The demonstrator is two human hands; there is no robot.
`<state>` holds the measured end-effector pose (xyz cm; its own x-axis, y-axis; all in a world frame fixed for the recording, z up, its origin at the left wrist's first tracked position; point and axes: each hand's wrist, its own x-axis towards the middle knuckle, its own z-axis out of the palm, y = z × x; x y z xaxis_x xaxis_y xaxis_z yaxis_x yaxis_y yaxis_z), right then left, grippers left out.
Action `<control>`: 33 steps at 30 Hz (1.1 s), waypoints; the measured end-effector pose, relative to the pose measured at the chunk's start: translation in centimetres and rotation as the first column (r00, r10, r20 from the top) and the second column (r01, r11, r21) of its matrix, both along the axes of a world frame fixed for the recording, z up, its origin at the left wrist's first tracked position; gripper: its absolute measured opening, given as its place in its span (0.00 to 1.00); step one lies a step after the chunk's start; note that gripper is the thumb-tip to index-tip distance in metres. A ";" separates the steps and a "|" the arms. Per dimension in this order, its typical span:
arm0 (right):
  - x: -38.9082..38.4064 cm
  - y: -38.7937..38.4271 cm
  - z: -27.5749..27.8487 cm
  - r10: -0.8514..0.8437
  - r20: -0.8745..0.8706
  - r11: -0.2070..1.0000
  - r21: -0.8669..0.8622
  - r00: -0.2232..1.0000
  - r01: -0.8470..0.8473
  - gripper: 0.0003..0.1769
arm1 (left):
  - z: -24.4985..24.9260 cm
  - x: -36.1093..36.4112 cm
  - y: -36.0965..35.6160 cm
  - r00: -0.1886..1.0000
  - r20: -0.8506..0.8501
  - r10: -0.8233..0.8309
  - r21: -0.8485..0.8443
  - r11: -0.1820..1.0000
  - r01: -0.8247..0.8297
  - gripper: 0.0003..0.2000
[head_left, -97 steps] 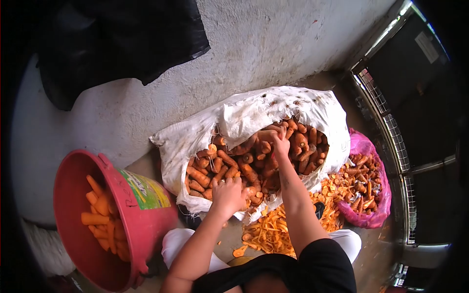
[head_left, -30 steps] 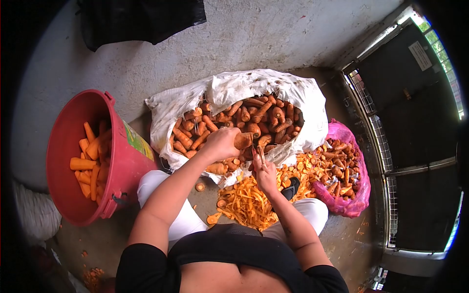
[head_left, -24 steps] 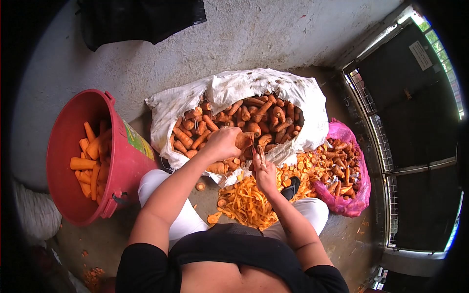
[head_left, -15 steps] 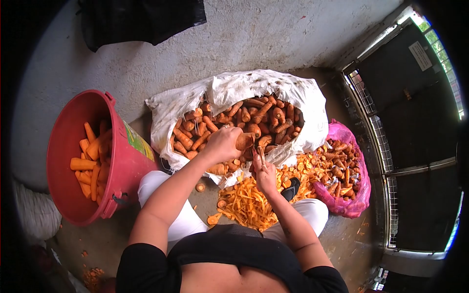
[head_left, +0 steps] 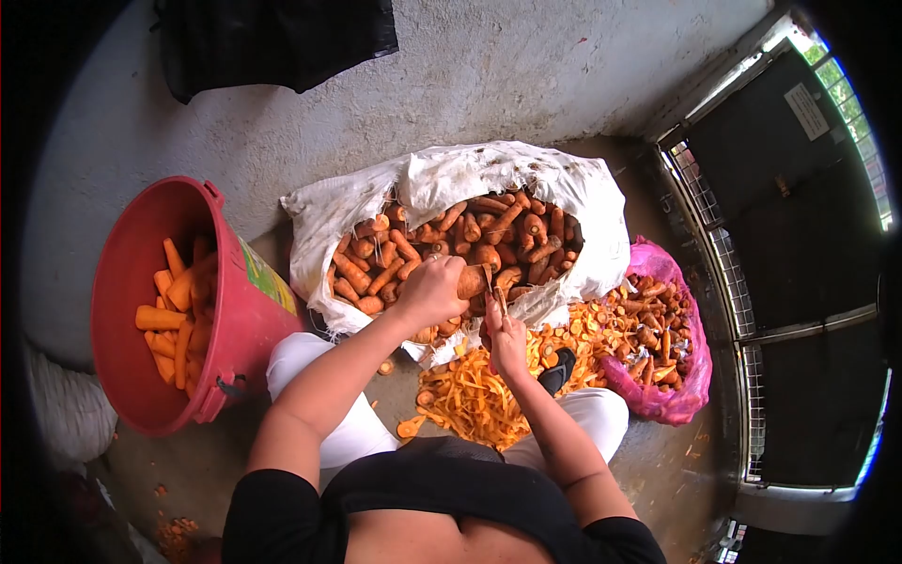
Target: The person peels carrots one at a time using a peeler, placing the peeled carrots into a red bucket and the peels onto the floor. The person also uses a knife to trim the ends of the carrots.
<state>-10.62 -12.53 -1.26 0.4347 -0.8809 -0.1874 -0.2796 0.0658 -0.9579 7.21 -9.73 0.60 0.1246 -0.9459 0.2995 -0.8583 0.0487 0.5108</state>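
My left hand [head_left: 433, 295] is wrapped round a thick unpeeled carrot [head_left: 473, 281], over the opening of a white sack [head_left: 601, 202] full of carrots. In my right hand [head_left: 508, 340] is a small tool with a thin blade [head_left: 489, 277], which touches the carrot's right end; its exact kind is hard to make out. Orange peelings [head_left: 474, 399] and cut carrot ends lie in a heap below my hands, between my knees.
At the left stands a red bucket [head_left: 122, 291] with peeled carrots [head_left: 178, 320]. On the right is a pink sack [head_left: 691, 395] of carrot pieces. A black sandal [head_left: 561, 368] shows beside the peelings. A dark door [head_left: 799, 207] is at the far right.
The carrot in my left hand has turned slightly and sits a little lower. My right hand and its tool have shifted slightly down. The whole view has moved a little.
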 end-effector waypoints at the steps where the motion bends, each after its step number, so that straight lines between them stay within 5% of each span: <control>1: -0.1 -0.1 0.4 0.014 -0.029 1.000 0.008 0.999 -0.014 0.25 | -0.2 0.0 0.0 1.000 0.023 -0.008 -0.027 1.000 0.009 0.19; 5: -0.1 0.2 -0.3 -0.026 -0.030 0.990 0.141 0.999 0.030 0.24 | -0.7 0.1 -0.1 0.974 0.225 -0.039 -0.079 0.995 0.058 0.17; 11: -0.5 -0.3 -0.8 0.003 -0.023 0.997 0.072 1.000 -0.002 0.31 | 0.1 0.1 0.4 0.999 -0.009 -0.048 0.009 0.999 0.048 0.18; 14: -0.3 0.4 0.7 -0.037 0.004 0.976 0.213 0.999 0.036 0.32 | 0.4 -0.3 0.6 0.991 0.117 -0.059 -0.023 0.998 0.062 0.18; 17: -1.2 1.0 0.8 -0.030 -0.042 0.985 0.166 0.999 0.037 0.31 | 0.7 -0.8 1.1 0.997 -0.055 -0.045 0.044 0.998 0.048 0.18; 21: -4.1 3.8 1.0 -0.071 -0.067 0.982 0.172 0.995 0.082 0.30 | -0.5 -3.3 2.3 0.988 -0.082 -0.132 0.071 0.988 0.138 0.24; 24: -7.6 5.2 -3.8 -0.128 -0.131 0.946 0.281 0.983 0.160 0.30 | -0.3 -5.8 3.2 0.969 -0.202 -0.140 0.204 0.962 0.182 0.21; 25: -8.8 5.7 -5.7 -0.142 -0.155 0.920 0.345 0.978 0.189 0.30 | -0.4 -6.4 3.5 0.775 -0.630 -0.046 0.234 0.941 0.246 0.19; 27: -10.6 7.2 -7.6 -0.167 -0.377 0.942 0.212 0.911 0.260 0.31 | 2.3 -6.6 3.7 0.601 -0.792 -0.105 0.109 0.945 0.307 0.18; 28: -11.2 7.4 -8.3 -0.182 -0.476 0.951 0.136 0.860 0.277 0.31 | 2.4 -6.6 3.8 0.395 -0.914 -0.093 0.029 0.956 0.293 0.16; 31: -14.5 5.8 -11.1 -0.185 -0.558 0.976 -0.012 0.809 0.215 0.30 | 1.1 -4.6 4.8 0.156 -0.987 0.028 0.094 0.895 0.436 0.12; 33: -16.4 5.0 -14.0 -0.159 -0.513 0.987 -0.066 0.843 0.146 0.29 | 2.8 -4.0 5.7 0.122 -0.993 0.003 0.061 0.878 0.474 0.15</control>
